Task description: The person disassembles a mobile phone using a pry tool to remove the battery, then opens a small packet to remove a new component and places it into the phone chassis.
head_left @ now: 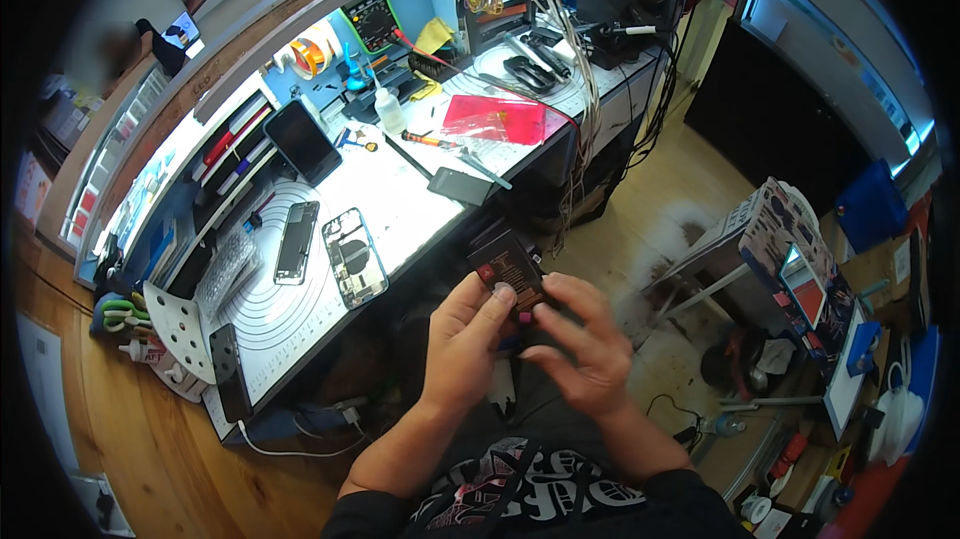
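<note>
At the far left, green-handled scissors were seen beside the surface, and a dark phone with a white cable was laid along its near left corner, so little room was left at that edge. Further right, bubble wrap, a narrow phone part and an opened phone were spread over the ringed mat, the opened phone being set near the front edge, where it could be knocked by a low sleeve. A flat black phone was also placed by that edge, with a red sheet behind it. In front of the edge, a dark flat pack was held up in the air; its left side was pinched between thumb and fingers by the left hand. By the right hand no firm grip was made: its thumb was spread from its fingers, which were brought to the pack's right side, though contact could not be told. The step was judged to be close handling of the pack; for any further move, a steady left pinch seemed to be called for. Rightward, hanging cables were bunched at the surface's end, while freer room was offered by the floor beyond.
</note>
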`<state>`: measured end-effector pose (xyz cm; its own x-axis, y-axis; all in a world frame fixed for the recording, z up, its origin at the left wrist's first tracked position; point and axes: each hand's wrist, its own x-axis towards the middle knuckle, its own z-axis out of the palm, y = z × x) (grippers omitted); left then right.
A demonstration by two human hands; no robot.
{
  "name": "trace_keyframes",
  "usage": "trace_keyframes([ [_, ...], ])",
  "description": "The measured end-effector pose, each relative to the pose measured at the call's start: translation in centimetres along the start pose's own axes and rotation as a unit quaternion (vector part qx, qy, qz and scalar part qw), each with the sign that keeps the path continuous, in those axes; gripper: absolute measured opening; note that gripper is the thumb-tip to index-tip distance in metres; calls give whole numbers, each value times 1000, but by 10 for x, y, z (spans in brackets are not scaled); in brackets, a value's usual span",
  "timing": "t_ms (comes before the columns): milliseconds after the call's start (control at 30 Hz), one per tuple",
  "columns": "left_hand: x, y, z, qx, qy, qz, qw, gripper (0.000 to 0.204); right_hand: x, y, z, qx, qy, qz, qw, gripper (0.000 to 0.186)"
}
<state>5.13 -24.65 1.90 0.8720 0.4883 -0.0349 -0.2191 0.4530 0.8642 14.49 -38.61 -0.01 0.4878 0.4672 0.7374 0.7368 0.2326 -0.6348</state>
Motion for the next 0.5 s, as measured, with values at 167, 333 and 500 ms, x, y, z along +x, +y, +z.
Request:
trace_keyframes([
  [167, -17, 19, -6, -13, -48, -20, 999, 38, 6, -2, -10, 246, 8, 198, 949, 22],
  [333, -29, 24, -9, 3, -53, -34, 998, 44, 15, -4, -7, 348, -41, 284, 893, 25],
  [500, -37, 32, -17, 31, -45, -32, 998, 60, 14, -5, 1, 335, -54, 317, 885, 21],
])
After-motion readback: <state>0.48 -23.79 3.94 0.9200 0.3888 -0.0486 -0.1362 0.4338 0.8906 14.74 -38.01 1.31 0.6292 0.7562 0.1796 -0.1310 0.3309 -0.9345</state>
